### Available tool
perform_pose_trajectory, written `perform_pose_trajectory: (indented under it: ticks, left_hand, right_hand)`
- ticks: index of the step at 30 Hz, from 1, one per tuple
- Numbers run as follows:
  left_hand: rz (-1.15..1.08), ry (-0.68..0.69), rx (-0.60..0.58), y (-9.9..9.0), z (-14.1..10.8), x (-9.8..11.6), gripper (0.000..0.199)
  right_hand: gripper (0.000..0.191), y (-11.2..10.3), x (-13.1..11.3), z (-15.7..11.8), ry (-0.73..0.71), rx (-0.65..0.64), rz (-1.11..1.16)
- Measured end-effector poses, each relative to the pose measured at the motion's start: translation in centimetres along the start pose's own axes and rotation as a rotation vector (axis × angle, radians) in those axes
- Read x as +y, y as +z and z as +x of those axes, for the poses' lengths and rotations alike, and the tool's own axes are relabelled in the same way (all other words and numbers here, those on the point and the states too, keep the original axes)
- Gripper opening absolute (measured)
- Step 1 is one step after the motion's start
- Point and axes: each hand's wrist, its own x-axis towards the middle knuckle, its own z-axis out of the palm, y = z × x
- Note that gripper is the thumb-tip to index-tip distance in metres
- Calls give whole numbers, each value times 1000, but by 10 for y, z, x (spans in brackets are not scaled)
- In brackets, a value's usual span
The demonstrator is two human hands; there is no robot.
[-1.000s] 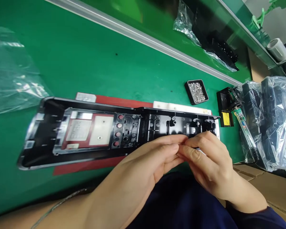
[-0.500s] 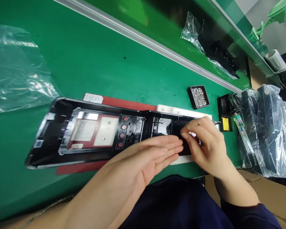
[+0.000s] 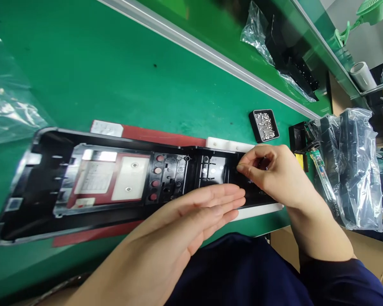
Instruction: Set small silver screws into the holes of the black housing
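Note:
A long black plastic housing [image 3: 111,217] lies with its inner side up across a red board [image 3: 166,134] and a white fixture [image 3: 258,211]. My left hand [image 3: 204,212] is stretched out flat over the near edge of the housing, palm turned toward the right, and nothing shows in its fingers. Over the right part of the housing, my right hand [image 3: 268,170] is closed, with thumb and forefinger pinched together low over the black inner face. Whatever sits between those fingertips is too small to make out.
A black tray of small metal screws [image 3: 264,126] sits behind the housing. Bagged black parts [image 3: 357,170] and a black box [image 3: 297,137] stand at the right. Clear plastic film [image 3: 12,102] lies far left, and a metal rail [image 3: 210,51] crosses behind.
The view has shifted, so the housing appears larger and farther left. My right hand has moved slightly left and up, its fingertips now over the inner face. My left hand stays flat.

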Motion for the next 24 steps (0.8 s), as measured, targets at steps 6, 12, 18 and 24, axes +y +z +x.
perform_pose_trajectory:
  ticks: [6,12,18,24]
  left_hand:
    - [177,23,85,0,-8,-5,40]
    - [112,49,60,-4,-9,-6,45]
    - [-40,35,25,0,-6,-1,63]
    - [-13,33,5,4,-10,0,56]
  right_hand:
    - [19,-8,-17,24,364,-89,125]
    - [15,-12,-4,7,142,-11,185]
    - [9,4,4,-47,-409,76,115]
    - [11,32,5,-60,-605,98,-61]
